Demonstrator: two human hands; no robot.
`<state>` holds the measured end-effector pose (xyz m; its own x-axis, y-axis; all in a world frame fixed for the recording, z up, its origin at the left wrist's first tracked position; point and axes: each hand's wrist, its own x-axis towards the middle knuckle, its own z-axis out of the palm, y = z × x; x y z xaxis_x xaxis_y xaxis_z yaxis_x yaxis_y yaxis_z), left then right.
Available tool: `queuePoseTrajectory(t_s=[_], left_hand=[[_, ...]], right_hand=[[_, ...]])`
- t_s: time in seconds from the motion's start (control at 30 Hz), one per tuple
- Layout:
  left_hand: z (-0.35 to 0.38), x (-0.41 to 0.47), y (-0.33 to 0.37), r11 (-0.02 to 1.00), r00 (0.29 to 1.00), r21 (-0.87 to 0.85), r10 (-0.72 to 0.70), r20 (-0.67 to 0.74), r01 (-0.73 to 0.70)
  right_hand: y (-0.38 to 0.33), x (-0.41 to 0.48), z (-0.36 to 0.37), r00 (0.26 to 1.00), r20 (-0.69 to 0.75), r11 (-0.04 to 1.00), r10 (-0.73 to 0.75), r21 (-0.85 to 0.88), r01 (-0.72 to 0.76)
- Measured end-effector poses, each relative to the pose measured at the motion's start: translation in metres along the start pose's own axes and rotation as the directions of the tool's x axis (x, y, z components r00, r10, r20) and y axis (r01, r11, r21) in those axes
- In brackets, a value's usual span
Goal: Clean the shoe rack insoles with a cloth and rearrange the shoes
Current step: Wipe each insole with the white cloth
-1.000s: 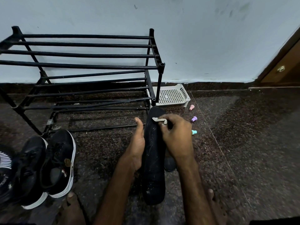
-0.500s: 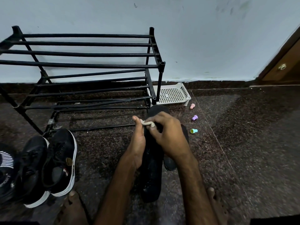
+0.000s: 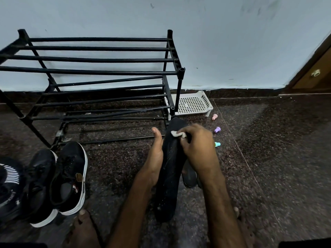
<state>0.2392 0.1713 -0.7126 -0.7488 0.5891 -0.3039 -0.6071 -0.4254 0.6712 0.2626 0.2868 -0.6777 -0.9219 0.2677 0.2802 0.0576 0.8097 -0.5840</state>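
Ahead of me a pale blue painted wall [image 3: 232, 42] bears faint scuffs and meets the dark speckled granite floor [image 3: 277, 158] at a dark stone skirting strip [image 3: 241, 91]. A black metal-tube shoe rack [image 3: 100, 59] stands by the wall to my left. At far right a brown wooden door [image 3: 322, 83] shows a round metal knob [image 3: 316, 73]. The light is dim and even.

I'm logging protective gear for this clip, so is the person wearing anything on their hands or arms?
No. The left hand and right hand are bare: no gloves, rings or watch show. Both forearms are bare too, with no sleeve in view.
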Motion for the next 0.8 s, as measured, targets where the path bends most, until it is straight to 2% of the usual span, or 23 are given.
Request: queuePoseTrajectory(t_s=[0.07,0.1,0.2,0.23,0.27,0.33,0.4,0.43,0.5,0.57,0.6,0.7,0.77,0.8], left_hand=[[0.005,-0.002,0.000,0.999,1.000,-0.027,-0.031,-0.002,0.031],[0.005,-0.002,0.000,0.998,0.999,-0.054,-0.031,-0.017,0.030],[-0.004,-0.002,0.004,0.993,0.997,-0.113,-0.033,-0.066,0.026],[-0.007,-0.001,0.005,0.994,0.996,-0.105,-0.034,-0.083,0.025],[-0.007,-0.001,0.005,0.996,0.995,-0.088,-0.029,-0.092,0.021],[-0.002,-0.001,0.004,0.998,0.994,-0.050,-0.032,-0.101,0.027],[0.002,-0.002,0.001,0.999,0.993,-0.032,-0.043,-0.114,0.039],[0.002,-0.002,0.001,0.999,0.993,-0.032,-0.040,-0.114,0.037],[-0.001,-0.002,0.002,0.998,0.993,-0.048,-0.033,-0.113,0.028],[-0.003,-0.003,0.005,0.998,0.994,-0.048,-0.039,-0.099,0.034],[-0.003,-0.004,0.006,0.999,0.995,-0.034,-0.045,-0.094,0.042],[0.002,-0.004,0.006,0.999,0.995,0.006,-0.047,-0.085,0.048],[0.006,-0.004,0.004,0.999,0.996,-0.012,-0.053,-0.074,0.053],[0.007,-0.004,0.003,0.998,0.997,-0.028,-0.052,-0.065,0.051]], right_hand=[[-0.004,0.001,0.001,0.996,-0.094,1.000,-0.005,-0.009,0.004],[-0.007,0.001,0.002,0.997,-0.064,0.999,-0.042,0.014,0.043],[-0.010,0.000,0.002,0.973,0.209,0.994,-0.099,0.055,0.089],[-0.007,-0.001,0.002,0.969,0.238,0.997,-0.074,0.031,0.068],[-0.003,-0.001,0.002,0.979,0.198,0.999,-0.039,0.013,0.037],[0.004,0.000,0.002,1.000,0.008,0.999,0.028,-0.022,-0.028],[0.003,0.002,0.003,0.991,-0.131,0.999,0.026,-0.030,-0.030],[-0.001,0.003,0.004,0.992,-0.123,1.000,-0.013,-0.005,0.012],[-0.005,0.004,0.005,0.995,0.017,0.993,-0.095,0.073,0.094],[-0.001,0.002,0.002,0.978,0.178,0.992,-0.109,0.081,0.096],[0.003,0.002,0.000,0.978,0.188,0.995,-0.088,0.055,0.079],[0.011,0.003,-0.003,1.000,-0.023,1.000,0.004,-0.024,-0.004],[0.002,0.005,0.000,0.991,-0.126,0.999,-0.037,-0.004,0.036],[-0.004,0.005,0.001,0.991,-0.104,0.995,-0.086,0.034,0.090]])
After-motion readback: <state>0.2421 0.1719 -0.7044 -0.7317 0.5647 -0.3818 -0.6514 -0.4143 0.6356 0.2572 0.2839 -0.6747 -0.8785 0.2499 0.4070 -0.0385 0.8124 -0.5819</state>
